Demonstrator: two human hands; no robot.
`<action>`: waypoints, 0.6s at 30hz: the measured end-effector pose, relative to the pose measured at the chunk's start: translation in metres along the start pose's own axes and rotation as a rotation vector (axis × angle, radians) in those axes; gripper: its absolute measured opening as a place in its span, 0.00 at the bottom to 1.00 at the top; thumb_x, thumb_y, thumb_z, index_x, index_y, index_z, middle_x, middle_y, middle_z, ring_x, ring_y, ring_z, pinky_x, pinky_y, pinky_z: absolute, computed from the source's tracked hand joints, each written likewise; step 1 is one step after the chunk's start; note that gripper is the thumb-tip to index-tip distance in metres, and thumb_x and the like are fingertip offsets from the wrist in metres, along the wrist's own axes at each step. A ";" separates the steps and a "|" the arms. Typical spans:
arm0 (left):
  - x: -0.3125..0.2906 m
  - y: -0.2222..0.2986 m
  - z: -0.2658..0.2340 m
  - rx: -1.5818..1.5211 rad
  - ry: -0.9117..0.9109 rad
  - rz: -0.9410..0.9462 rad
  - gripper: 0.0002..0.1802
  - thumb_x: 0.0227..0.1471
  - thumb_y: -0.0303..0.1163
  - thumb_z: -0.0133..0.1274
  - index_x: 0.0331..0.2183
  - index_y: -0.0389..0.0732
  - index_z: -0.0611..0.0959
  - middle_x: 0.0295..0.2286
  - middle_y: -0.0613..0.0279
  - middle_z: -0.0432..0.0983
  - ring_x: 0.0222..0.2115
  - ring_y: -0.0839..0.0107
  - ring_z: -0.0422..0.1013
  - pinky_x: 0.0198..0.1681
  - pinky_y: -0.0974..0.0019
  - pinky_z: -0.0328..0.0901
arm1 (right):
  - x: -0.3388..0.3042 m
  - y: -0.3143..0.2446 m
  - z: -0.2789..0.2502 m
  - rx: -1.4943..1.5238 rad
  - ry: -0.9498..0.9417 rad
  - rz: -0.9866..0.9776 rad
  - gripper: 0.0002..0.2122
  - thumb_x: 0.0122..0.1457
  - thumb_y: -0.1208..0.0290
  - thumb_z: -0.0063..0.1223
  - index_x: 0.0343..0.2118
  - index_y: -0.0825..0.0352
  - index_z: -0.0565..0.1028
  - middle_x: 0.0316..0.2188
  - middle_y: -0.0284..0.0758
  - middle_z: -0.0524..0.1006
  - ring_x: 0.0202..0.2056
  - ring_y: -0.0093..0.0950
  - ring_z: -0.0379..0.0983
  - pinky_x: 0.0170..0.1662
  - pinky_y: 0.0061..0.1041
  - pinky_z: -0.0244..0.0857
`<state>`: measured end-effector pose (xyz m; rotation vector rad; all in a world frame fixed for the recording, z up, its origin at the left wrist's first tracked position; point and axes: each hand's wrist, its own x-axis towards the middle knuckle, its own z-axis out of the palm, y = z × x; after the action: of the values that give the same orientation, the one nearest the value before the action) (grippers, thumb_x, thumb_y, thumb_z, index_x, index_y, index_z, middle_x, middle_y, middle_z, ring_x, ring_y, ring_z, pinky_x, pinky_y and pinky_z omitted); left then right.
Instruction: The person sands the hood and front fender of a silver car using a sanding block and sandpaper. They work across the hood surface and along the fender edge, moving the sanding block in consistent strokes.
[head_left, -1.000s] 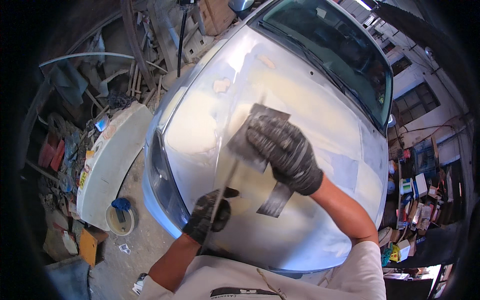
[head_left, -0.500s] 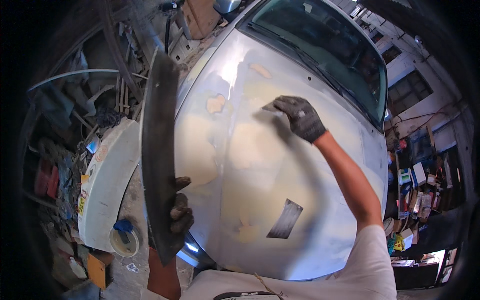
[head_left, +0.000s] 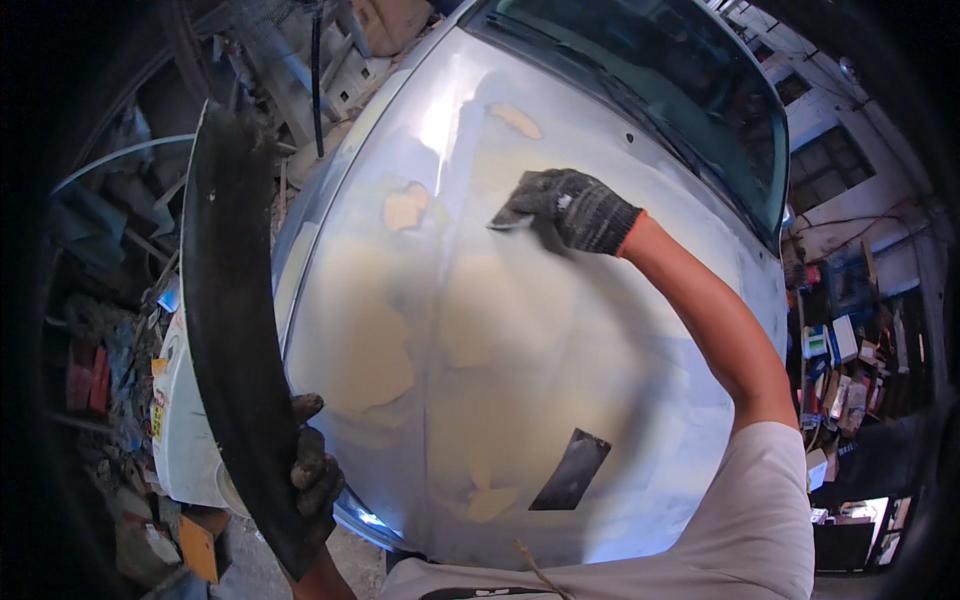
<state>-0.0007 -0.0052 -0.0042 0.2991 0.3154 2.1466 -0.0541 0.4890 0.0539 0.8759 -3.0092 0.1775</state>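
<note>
My right hand [head_left: 580, 208], in a dark knit glove with an orange cuff, is closed on a small flat dark piece [head_left: 510, 215] over the upper middle of a car hood [head_left: 650, 360]; whether it is sandpaper or a spreader I cannot make out. Pale yellow filler patches [head_left: 500, 310] cover much of the silver hood. My left hand [head_left: 315, 465], also gloved, has its fingers wrapped round the lower edge of a long, curved, black panel [head_left: 235, 310] standing upright beside the hood. Nearer me, a dark rectangular sheet [head_left: 572, 470] lies flat on the hood.
Beyond the hood is the windshield [head_left: 660, 90] with its wipers. Left of the car stand a white bumper [head_left: 180, 450], an orange-brown board [head_left: 200, 545] and heaped scrap. Shelves with boxes [head_left: 845, 340] line the right side.
The black panel in my left hand has moved left, away from the hood. My right hand has shifted slightly toward the windshield with the flat piece still in it. The view has moved a little.
</note>
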 end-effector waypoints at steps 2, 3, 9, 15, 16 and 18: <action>0.000 -0.007 0.003 -0.009 0.039 0.037 0.39 0.68 0.48 0.40 0.64 0.27 0.52 0.32 0.56 0.74 0.26 0.67 0.75 0.36 0.67 0.73 | -0.012 -0.008 -0.005 0.040 -0.016 0.004 0.25 0.40 0.89 0.48 0.45 0.63 0.79 0.42 0.40 0.79 0.46 0.43 0.75 0.53 0.39 0.69; -0.001 -0.010 0.003 -0.022 0.076 0.053 0.39 0.68 0.48 0.40 0.64 0.26 0.52 0.32 0.56 0.74 0.25 0.67 0.75 0.36 0.67 0.73 | -0.021 -0.013 -0.008 0.056 -0.019 0.005 0.25 0.41 0.89 0.48 0.45 0.64 0.78 0.43 0.40 0.79 0.48 0.44 0.74 0.54 0.39 0.69; -0.004 -0.018 0.002 -0.087 0.062 0.034 0.46 0.61 0.54 0.48 0.64 0.27 0.55 0.30 0.51 0.76 0.20 0.67 0.71 0.22 0.64 0.65 | -0.079 -0.038 -0.020 0.000 -0.079 0.052 0.26 0.43 0.88 0.47 0.49 0.65 0.76 0.49 0.38 0.79 0.53 0.41 0.73 0.60 0.42 0.64; -0.008 -0.021 0.012 -0.052 0.145 0.079 0.40 0.66 0.49 0.42 0.64 0.27 0.53 0.29 0.57 0.73 0.18 0.71 0.71 0.24 0.65 0.69 | -0.113 -0.056 -0.017 0.026 -0.076 0.102 0.26 0.43 0.88 0.47 0.48 0.65 0.77 0.47 0.38 0.80 0.52 0.40 0.73 0.61 0.40 0.63; -0.009 -0.021 0.016 -0.039 0.158 0.063 0.40 0.66 0.49 0.42 0.64 0.27 0.53 0.29 0.57 0.73 0.18 0.71 0.71 0.25 0.66 0.69 | -0.117 -0.058 -0.018 0.068 -0.085 0.124 0.26 0.43 0.88 0.47 0.48 0.65 0.77 0.46 0.38 0.80 0.52 0.40 0.73 0.61 0.40 0.64; -0.011 -0.021 0.021 -0.016 0.132 0.045 0.41 0.66 0.50 0.42 0.64 0.28 0.53 0.29 0.57 0.74 0.19 0.71 0.71 0.26 0.66 0.69 | -0.124 -0.064 -0.021 0.053 -0.151 0.184 0.25 0.42 0.87 0.47 0.46 0.63 0.78 0.46 0.39 0.80 0.51 0.41 0.74 0.60 0.39 0.65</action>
<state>0.0280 -0.0003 0.0078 0.1563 0.3699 2.2169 0.0839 0.5036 0.0776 0.6415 -3.2403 0.2015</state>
